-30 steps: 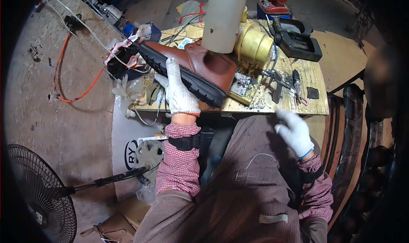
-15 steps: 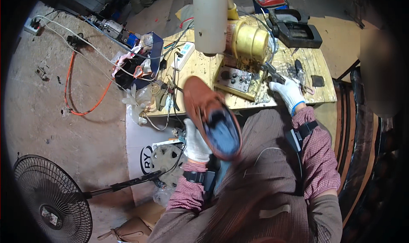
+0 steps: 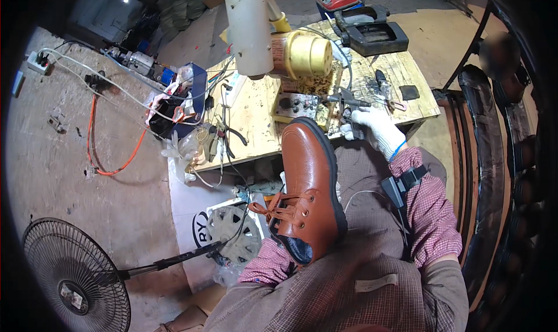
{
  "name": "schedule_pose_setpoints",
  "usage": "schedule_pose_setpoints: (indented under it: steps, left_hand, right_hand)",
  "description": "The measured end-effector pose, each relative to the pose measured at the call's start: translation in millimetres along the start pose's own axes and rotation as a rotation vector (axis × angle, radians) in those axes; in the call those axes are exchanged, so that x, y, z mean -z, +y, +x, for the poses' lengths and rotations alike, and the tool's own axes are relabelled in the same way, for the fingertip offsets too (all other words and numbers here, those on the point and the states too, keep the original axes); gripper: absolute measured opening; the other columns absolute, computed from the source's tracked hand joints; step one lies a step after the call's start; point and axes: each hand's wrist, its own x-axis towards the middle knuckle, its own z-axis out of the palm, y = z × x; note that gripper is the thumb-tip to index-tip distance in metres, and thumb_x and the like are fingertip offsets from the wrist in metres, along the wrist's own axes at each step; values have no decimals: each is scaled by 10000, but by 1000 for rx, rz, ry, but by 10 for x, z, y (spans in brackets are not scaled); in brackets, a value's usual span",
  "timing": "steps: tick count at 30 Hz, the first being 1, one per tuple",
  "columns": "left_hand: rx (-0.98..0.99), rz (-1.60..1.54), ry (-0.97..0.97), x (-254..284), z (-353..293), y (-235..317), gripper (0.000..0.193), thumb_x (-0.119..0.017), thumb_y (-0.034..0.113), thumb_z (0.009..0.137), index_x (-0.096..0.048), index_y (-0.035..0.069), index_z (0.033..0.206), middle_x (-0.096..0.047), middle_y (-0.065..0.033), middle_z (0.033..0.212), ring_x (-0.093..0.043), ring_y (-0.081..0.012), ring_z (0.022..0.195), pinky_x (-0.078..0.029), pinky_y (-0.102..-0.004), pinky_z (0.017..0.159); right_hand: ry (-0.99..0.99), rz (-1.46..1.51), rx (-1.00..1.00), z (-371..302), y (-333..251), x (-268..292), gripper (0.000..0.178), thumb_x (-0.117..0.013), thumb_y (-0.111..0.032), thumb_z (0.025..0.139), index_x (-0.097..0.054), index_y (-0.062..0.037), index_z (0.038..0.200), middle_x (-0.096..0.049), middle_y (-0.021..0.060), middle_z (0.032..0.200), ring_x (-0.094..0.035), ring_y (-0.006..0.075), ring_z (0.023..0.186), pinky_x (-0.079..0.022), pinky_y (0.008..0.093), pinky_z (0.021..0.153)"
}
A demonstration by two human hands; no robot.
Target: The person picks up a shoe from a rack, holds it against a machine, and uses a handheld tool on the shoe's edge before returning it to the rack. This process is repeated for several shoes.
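A brown leather lace-up shoe (image 3: 308, 166) with a dark sole is held up over my lap, toe toward the bench and sole edge facing right. My left hand (image 3: 283, 179) grips it from behind; only slivers of its white glove show beside the shoe, so most fingers are hidden. At the front edge of the bench, my gloved right hand (image 3: 378, 129) is closed around a dark grey hand tool (image 3: 347, 99) with a narrow end pointing left. The tool's exact kind is unclear. It is apart from the shoe.
A wooden bench (image 3: 415, 70) carries a control box with knobs (image 3: 296, 106), a yellow cylindrical machine part (image 3: 308, 56), black-handled pliers (image 3: 232, 140) and a black tray (image 3: 378, 38). A white post (image 3: 249, 29) rises in front. A fan (image 3: 75, 274) stands lower left; cables trail along the left.
My left hand has turned the shoe, so its upper and sole edge show instead of its opening, and it sits further right. My right hand and tool have shifted slightly left as the view moved.
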Motion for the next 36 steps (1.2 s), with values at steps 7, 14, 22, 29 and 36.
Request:
schedule_pose_setpoints:
  steps: [7, 14, 22, 29, 36]
  left_hand:
    - [19, 6, 5, -21, 27, -55, 809, -518, 638, 1104, -340, 117, 1697, -466, -122, 1677, -503, -333, 1493, -412, -537, 1259]
    - [8, -5, 14, 10, 87, -10, 820, -517, 648, 1099, -340, 115, 1697, -467, -122, 1677, -504, -334, 1493, -410, -535, 1261]
    - [34, -11, 0, 27, 171, 9, 832, -515, 660, 1094, -340, 113, 1697, -469, -121, 1677, -505, -336, 1493, -408, -533, 1263]
    - [40, -17, -9, 39, 152, 18, 843, -514, 670, 1089, -340, 112, 1697, -470, -121, 1676, -506, -337, 1493, -405, -530, 1265]
    - [56, -31, 2, 71, 112, 6, 854, -512, 680, 1084, -340, 110, 1697, -471, -120, 1676, -507, -339, 1493, -403, -528, 1267]
  right_hand:
    - [130, -791, -76, -272, -93, -182, 305, -811, -213, 871, -780, -68, 1137, -719, 30, 813, -653, 134, 747, -530, 308, 656]
    - [42, -244, -107, -853, -507, -762, 345, -657, -221, 1008, -806, 21, 1204, -808, 59, 1139, -638, 92, 857, -515, 259, 781]
    - [62, -421, 169, -1104, -586, -1093, 231, -806, -152, 987, -773, 23, 1133, -778, 53, 882, -693, 92, 741, -550, 264, 669]
    - [123, -528, 224, -1131, -476, -1044, 184, -873, -170, 934, -793, -20, 1002, -726, 39, 783, -670, 126, 672, -524, 303, 618]
    - [125, -1049, 436, -1442, -276, -1013, 172, -899, -109, 804, -816, -153, 948, -687, 56, 780, -663, 274, 682, -516, 409, 613]
